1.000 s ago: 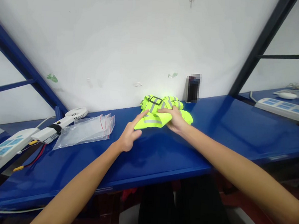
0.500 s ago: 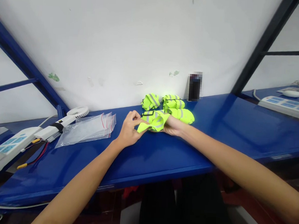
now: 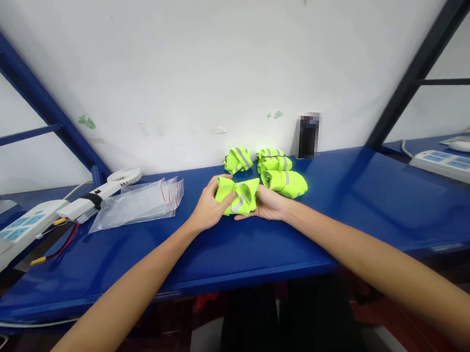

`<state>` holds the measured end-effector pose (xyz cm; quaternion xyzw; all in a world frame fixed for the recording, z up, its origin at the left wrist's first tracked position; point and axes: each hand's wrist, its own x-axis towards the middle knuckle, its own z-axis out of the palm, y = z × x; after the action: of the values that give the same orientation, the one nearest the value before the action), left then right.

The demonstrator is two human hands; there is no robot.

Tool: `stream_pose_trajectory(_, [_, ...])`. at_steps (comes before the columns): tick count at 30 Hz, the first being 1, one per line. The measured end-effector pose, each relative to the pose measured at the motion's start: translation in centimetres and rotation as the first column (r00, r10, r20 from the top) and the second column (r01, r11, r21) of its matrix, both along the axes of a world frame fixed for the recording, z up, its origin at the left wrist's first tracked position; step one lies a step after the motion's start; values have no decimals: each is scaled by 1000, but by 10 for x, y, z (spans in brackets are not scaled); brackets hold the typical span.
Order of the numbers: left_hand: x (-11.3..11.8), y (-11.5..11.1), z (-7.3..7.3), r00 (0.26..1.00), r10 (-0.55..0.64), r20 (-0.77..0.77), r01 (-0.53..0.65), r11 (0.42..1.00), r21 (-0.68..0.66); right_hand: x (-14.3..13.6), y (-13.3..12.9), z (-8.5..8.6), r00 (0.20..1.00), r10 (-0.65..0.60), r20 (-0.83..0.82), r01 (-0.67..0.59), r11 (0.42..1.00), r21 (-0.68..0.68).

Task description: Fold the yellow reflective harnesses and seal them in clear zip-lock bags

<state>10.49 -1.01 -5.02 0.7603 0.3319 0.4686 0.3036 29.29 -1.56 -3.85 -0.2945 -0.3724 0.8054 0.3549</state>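
Between both hands is a bundled neon-yellow reflective vest (image 3: 239, 197) with grey stripes, just over the front half of the blue table (image 3: 214, 249). My left hand (image 3: 213, 204) grips its left side, thumb across the front. On the right side my right hand (image 3: 269, 203) holds it, fingers partly hidden beneath and behind the fabric. Close behind lie three more rolled neon bundles: one at the back left (image 3: 238, 160), one at the back middle (image 3: 273, 160) and one just right of my right hand (image 3: 285, 183).
Clear zip bags (image 3: 138, 203) with red seals lie at the left, beside a small white fan (image 3: 124, 175). A white power strip (image 3: 20, 232) and a cable with yellow connectors (image 3: 57, 250) are further left. A dark pixelated object (image 3: 308, 137) leans on the wall.
My left hand has gone from pinching a loose corner to wrapping the vest's left side. The vest is now more compact, and its black strip has turned out of sight.
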Motion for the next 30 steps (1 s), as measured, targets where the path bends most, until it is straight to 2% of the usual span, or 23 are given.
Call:
stream_pose_trajectory(5, [-1,4,-5,994,-114,-1,114,993,-27,-3,-3,0,999,-28,33,28,1000,0])
stream_pose_trajectory(8, [0,5,-7,990,-142,-20,143,990,12,-5,-4,2,998,-46,44,46,999,9])
stream_pose_trajectory(11, [3,2,-7,990,-109,-87,115,991,74,-8,-4,2,996,-74,54,73,997,20])
stream_pose_trajectory(13, [5,-1,-6,984,-14,-177,43,986,163,-10,-4,1,993,-98,73,96,995,30])
stream_pose_trajectory(15, [6,-4,-4,961,104,-255,-16,945,326,-11,-3,0,989,-114,96,111,993,41])
stream_pose_trajectory(17, [6,-6,-2,938,167,-304,8,866,500,-13,-2,-2,987,-122,104,117,992,50])
stream_pose_trajectory(19, [4,-6,-1,922,156,-354,98,792,603,-14,-2,-4,986,-140,90,135,989,60])
stream_pose_trajectory(21, [3,-6,-1,905,128,-406,174,759,627,-15,-2,-5,986,-142,87,136,988,80])
stream_pose_trajectory(24, [0,-4,0,901,89,-425,200,784,588,-15,-3,-7,983,-131,130,115,985,130])
stream_pose_trajectory(27, [0,-2,1,929,58,-366,132,871,473,-15,-5,-6,975,-186,121,164,972,170])
stream_pose_trajectory(30, [3,-1,0,970,44,-238,32,950,310,-16,-7,-5,969,-224,101,207,965,160])
